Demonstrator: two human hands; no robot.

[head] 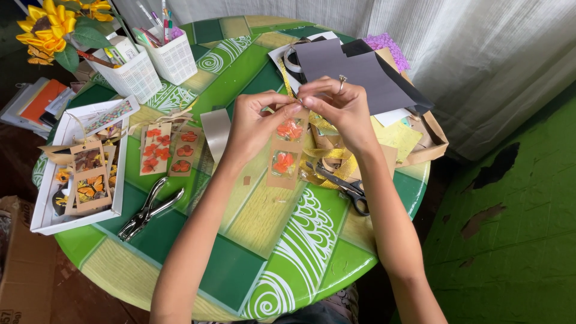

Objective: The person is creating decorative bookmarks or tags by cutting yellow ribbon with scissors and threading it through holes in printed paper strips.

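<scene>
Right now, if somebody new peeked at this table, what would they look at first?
Probably the two hands, left hand and right hand, pinching the top of a brown card bookmark with orange pressed flowers, right at the middle. Under it spreads the round green patterned table. A yellow sunflower glows at the far left corner, above a white tray of butterfly cards.
</scene>
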